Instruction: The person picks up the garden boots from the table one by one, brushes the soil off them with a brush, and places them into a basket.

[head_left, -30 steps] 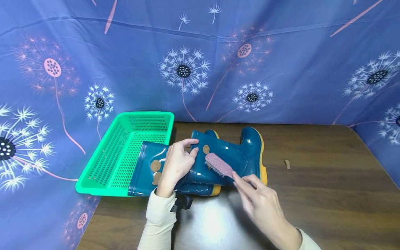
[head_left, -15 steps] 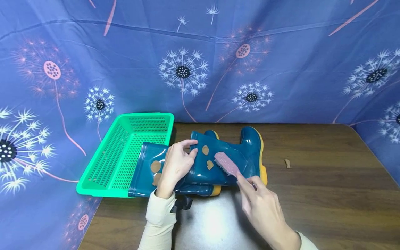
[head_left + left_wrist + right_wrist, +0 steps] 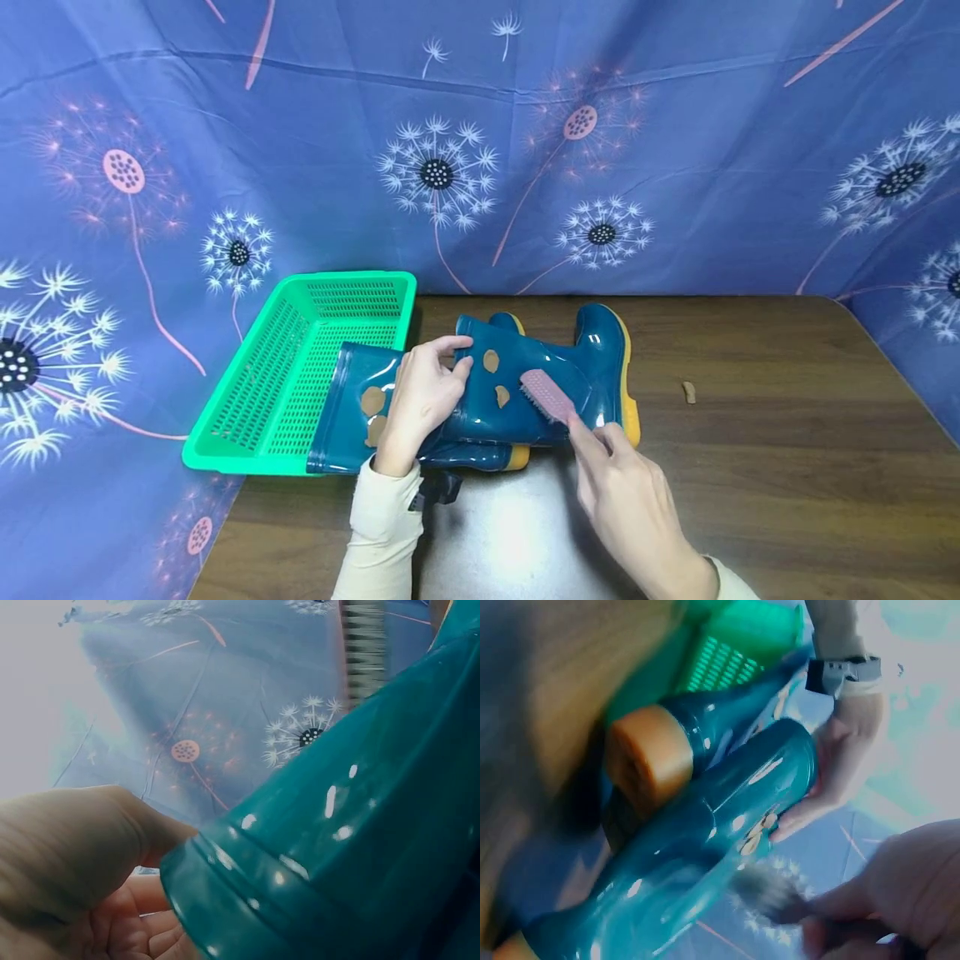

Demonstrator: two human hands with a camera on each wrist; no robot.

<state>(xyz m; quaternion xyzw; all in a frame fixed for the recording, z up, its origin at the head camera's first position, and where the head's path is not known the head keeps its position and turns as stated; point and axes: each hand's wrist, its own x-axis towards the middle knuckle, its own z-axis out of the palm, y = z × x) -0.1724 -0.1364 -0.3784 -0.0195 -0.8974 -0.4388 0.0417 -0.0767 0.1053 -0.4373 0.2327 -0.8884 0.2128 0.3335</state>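
My left hand (image 3: 431, 383) grips the top rim of a glossy teal rubber boot (image 3: 547, 358) with a yellow sole. In the left wrist view, its thumb and fingers lie on either side of the rim. The boot lies on its side over a second teal boot (image 3: 333, 417). Two tan patches, an upper patch (image 3: 491, 361) and a lower patch (image 3: 502, 396), show on the upper boot's shaft. My right hand (image 3: 633, 492) holds a pink brush (image 3: 546, 393) by its handle, bristles down over the shaft. In the right wrist view the brush is blurred.
A green plastic basket (image 3: 197, 450) stands at the left, with the lower boot's top against its near right edge. A small tan fragment (image 3: 689, 392) lies on the brown wooden table (image 3: 795, 467) to the right. A blue dandelion-print cloth (image 3: 697, 208) hangs behind.
The brush in my right hand has moved right along the boot shaft, uncovering the lower tan patch. My left hand keeps its grip on the rim.
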